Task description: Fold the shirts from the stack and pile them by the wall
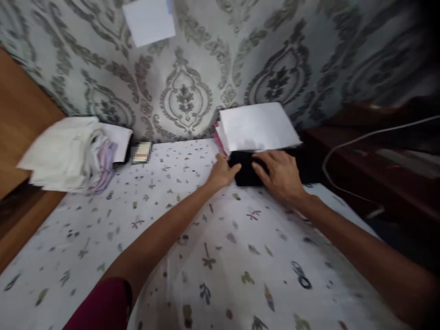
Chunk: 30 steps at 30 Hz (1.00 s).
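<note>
A flat black object, of a kind I cannot make out, lies on the patterned sheet near the wall. Behind it, and partly over it, rests a stack of white paper with a pink edge showing at its left side. My left hand is at the left end of the black object, thumb over its edge and fingers partly hidden, close to the pink edge. Lying across the top of the black object is my right hand, fingers stretched out toward the paper's front edge.
Folded white and lilac cloths are piled at the left by a wooden board. A small blurred box sits near the wall. A white cable hangs over dark red furniture at the right.
</note>
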Each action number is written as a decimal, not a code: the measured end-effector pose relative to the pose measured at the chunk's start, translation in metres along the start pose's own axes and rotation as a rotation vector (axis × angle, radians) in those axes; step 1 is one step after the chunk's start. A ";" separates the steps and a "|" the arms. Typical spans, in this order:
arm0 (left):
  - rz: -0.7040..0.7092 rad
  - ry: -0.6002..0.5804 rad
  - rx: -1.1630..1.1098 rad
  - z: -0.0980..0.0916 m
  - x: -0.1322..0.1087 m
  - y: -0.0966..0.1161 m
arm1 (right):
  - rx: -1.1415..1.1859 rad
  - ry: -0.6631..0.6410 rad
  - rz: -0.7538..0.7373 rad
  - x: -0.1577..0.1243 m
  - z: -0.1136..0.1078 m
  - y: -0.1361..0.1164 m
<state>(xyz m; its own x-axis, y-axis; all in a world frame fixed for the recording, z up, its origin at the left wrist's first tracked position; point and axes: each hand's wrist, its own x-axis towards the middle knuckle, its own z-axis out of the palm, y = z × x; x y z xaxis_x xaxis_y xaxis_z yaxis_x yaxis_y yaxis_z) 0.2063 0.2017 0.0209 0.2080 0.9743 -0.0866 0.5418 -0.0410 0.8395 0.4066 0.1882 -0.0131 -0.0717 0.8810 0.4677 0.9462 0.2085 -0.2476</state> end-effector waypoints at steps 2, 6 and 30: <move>0.044 0.035 0.006 -0.013 -0.024 -0.012 | 0.020 -0.115 -0.108 -0.006 0.015 -0.016; 0.163 0.072 0.167 -0.069 -0.065 -0.048 | -0.006 -0.152 -0.086 -0.009 0.036 -0.017; -0.373 0.921 0.727 -0.389 -0.133 -0.125 | 0.645 -0.051 -0.164 -0.083 -0.029 -0.152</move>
<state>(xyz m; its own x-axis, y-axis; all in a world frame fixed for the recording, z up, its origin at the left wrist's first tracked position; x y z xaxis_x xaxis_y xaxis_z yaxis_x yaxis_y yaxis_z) -0.2056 0.1636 0.1364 -0.5491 0.7333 0.4009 0.8336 0.4462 0.3255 0.2776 0.0715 0.0104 -0.2279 0.8320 0.5059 0.5443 0.5396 -0.6423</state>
